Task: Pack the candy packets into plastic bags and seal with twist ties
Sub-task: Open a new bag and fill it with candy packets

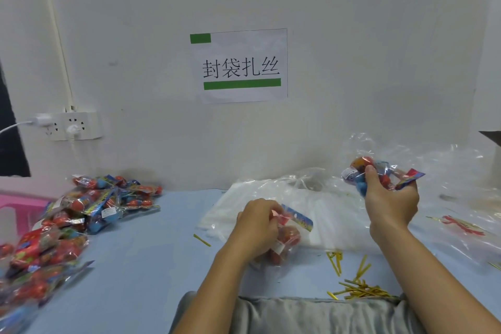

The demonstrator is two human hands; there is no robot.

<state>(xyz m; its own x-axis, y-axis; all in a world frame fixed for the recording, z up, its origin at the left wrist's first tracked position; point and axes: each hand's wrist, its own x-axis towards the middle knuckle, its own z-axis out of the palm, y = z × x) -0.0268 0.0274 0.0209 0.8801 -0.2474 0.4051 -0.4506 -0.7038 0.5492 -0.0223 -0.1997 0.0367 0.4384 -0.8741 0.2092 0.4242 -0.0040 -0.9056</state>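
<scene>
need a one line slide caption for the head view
Left hand and right hand each grip a candy packet above clear plastic bags, gold twist ties nearby.

Two bare forearms in view, entering from bottom edge. No sleeves visible on either forearm up to frame edge. No gloves, rings, watch or bands on left hand (257,222) or right hand (390,200). Nails short, unpainted where visible. Grey garment (311,316) along bottom centre: soft fabric, folded and creased, slightly blue-grey tone, plain, no print or markings. Garment type cannot be told.
</scene>
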